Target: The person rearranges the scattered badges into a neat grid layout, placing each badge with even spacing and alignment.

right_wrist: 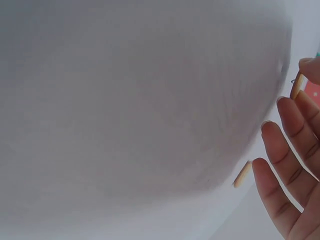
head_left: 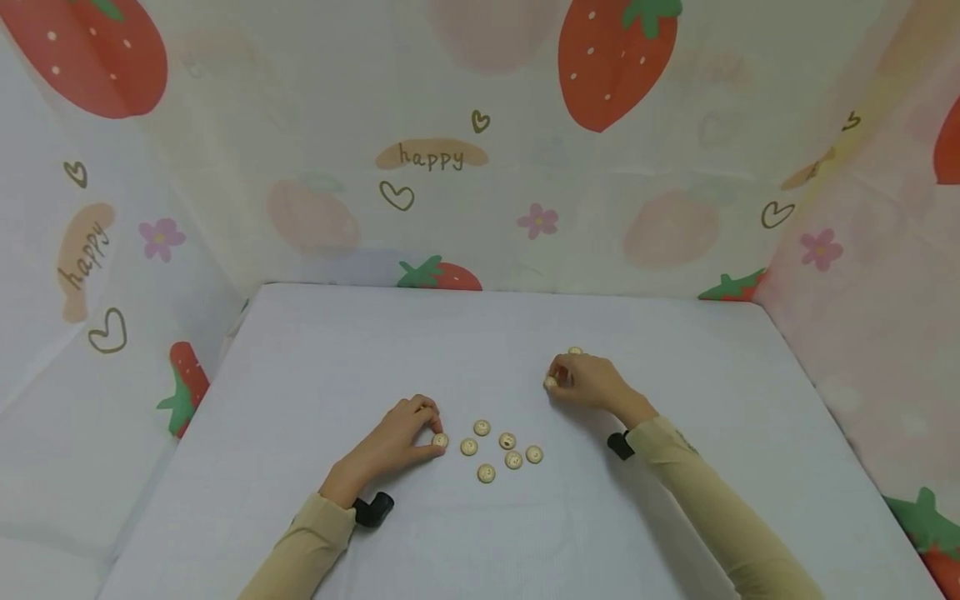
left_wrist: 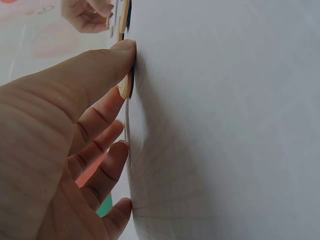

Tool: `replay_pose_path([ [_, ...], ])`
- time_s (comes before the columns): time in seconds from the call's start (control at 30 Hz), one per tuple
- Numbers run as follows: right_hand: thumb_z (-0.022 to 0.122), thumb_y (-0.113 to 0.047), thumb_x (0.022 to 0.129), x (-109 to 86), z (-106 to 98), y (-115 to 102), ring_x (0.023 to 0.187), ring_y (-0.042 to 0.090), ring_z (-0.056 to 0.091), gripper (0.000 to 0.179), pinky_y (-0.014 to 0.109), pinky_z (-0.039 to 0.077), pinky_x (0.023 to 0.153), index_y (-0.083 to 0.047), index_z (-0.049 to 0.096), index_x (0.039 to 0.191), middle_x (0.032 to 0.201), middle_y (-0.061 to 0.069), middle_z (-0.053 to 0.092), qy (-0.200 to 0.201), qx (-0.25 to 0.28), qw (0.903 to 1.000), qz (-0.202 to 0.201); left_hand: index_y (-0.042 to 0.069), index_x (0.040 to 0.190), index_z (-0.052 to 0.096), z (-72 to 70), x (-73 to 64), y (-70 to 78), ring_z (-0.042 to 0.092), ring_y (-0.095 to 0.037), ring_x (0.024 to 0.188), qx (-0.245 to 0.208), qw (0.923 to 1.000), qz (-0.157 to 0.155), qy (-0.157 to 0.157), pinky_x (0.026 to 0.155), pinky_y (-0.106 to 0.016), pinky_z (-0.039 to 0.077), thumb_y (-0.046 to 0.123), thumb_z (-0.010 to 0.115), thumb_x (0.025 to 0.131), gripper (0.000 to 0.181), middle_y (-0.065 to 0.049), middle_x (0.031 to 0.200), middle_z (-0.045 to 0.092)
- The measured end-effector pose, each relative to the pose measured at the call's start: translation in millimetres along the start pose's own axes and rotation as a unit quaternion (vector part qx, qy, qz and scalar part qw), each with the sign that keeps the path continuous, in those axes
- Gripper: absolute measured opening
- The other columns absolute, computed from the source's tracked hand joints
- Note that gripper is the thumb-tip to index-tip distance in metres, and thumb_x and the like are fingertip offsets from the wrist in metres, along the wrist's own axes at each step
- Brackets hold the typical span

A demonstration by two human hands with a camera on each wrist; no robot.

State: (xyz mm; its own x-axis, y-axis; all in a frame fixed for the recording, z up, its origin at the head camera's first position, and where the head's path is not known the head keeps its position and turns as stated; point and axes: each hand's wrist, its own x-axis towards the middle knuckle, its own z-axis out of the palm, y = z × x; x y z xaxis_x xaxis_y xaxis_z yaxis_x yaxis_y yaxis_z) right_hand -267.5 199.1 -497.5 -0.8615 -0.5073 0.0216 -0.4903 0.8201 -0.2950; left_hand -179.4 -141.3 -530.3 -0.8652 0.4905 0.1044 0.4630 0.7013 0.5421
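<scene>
The left hand (head_left: 396,435) pinches 1 button (head_left: 440,440); the right hand (head_left: 596,383) pinches another button (head_left: 551,382). 6 loose buttons (head_left: 513,460) lie spaced apart, well inside the edges of the table (head_left: 360,350).

1. Word "happy", brown handwritten-style lettering, on a tan brush-stroke patch (head_left: 432,155) printed on the white strawberry-patterned rear cloth (head_left: 465,223), above the far edge of the white cloth-covered table (head_left: 360,358).
2. Same word, slanting steeply upward, on a second tan patch (head_left: 86,260) of the white left-hand cloth (head_left: 45,400), beyond the table's left edge.
3. Narrow tan patch (head_left: 808,169) above the far right corner: any wording unreadable at this angle.
</scene>
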Motion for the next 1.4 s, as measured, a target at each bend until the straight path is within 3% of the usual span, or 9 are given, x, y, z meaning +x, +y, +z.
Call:
replay_pose_path([
  [0.73, 0.061, -0.029, 0.087, 36.1, -5, 14, 0.056, 0.009, 0.047, 0.02, 0.025, 0.038, 0.051, -0.015, 0.063, 0.1, 0.066, -0.005, 0.056, -0.014, 0.004, 0.9993, 0.035, 0.018, 0.089, 0.059, -0.6, 0.4, -0.2, 0.047, -0.021, 0.103, 0.004, 1.0, -0.001, -0.001, 0.092, -0.041, 0.038, 0.031, 0.073, 0.079, 0.021, -0.002, 0.114, 0.051],
  [1.4, 0.058, -0.026, 0.09, 51.0, 1, 17, 0.055, 0.011, 0.047, 0.02, 0.025, 0.038, 0.051, -0.013, 0.061, 0.105, 0.066, -0.003, 0.056, -0.024, -0.01, 0.9991, 0.035, 0.019, 0.089, 0.058, -0.4, -0.4, -0.7, 0.046, -0.021, 0.105, 0.0, 1.0, -0.004, -0.004, 0.094, -0.041, 0.038, 0.031, 0.073, 0.079, 0.021, -0.001, 0.115, 0.051],
])
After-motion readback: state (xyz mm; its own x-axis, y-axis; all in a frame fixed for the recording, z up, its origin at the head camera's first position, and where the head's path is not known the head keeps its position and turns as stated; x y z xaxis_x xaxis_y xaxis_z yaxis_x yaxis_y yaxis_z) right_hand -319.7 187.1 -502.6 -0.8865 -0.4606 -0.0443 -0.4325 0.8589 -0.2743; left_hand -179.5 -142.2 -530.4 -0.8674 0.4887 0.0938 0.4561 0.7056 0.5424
